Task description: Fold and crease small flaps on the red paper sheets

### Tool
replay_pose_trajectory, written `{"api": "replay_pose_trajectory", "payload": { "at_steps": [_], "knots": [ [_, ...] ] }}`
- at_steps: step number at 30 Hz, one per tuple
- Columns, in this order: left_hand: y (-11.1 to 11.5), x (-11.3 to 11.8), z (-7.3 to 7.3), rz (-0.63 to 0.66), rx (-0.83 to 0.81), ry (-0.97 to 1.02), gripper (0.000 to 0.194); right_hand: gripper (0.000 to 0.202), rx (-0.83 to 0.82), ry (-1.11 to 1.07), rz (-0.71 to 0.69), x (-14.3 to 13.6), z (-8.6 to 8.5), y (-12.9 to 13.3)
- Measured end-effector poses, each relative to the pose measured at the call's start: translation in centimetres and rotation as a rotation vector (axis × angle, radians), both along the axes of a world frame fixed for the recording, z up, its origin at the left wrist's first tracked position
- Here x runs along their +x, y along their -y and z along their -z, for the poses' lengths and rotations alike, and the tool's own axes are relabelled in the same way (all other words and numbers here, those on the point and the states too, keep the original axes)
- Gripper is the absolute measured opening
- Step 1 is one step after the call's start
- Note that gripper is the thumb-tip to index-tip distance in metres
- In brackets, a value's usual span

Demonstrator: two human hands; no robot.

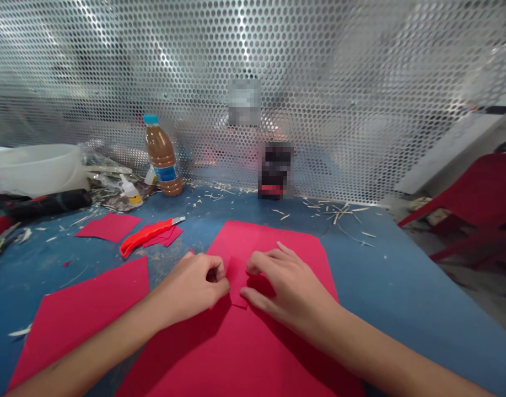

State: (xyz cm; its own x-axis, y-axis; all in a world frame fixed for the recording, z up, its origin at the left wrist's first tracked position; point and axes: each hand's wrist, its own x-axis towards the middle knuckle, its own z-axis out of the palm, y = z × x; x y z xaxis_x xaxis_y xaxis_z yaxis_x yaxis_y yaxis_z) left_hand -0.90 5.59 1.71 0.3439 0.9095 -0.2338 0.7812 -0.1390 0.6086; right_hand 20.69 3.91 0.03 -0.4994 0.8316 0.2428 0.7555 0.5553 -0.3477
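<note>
A small piece of red paper [237, 278] lies tilted over a large red sheet [253, 353] in front of me. My left hand [197, 281] has its fingers closed in a pinch at the small piece's left edge. At its right edge, my right hand [280, 281] holds it with a curled forefinger and thumb. How the fingertips grip the underside is hidden. Left of my left hand lies another red sheet [91, 309]. Farther back, an orange utility knife [147, 234], its blade out, rests on small red pieces [170, 236].
A bottle of brown liquid [162, 157] and a small glue bottle [131, 191] stand at the back left. Beside them is a white tub [38, 168]. A perforated metal panel [339, 110] closes off the back of the blue table [397, 286]. A red chair [480, 193] stands right.
</note>
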Motion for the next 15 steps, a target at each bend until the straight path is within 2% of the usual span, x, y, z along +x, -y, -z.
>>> {"api": "replay_pose_trajectory", "payload": {
  "at_steps": [7, 15],
  "knots": [
    [0.10, -0.06, -0.16, 0.012, -0.009, 0.005, 0.015, 0.028, -0.070, 0.071, -0.041, 0.34, -1.20, 0.42],
    [0.03, -0.13, 0.05, 0.011, -0.013, 0.010, 0.015, 0.035, -0.063, 0.047, -0.047, 0.43, -0.81, 0.37]
  ]
}}
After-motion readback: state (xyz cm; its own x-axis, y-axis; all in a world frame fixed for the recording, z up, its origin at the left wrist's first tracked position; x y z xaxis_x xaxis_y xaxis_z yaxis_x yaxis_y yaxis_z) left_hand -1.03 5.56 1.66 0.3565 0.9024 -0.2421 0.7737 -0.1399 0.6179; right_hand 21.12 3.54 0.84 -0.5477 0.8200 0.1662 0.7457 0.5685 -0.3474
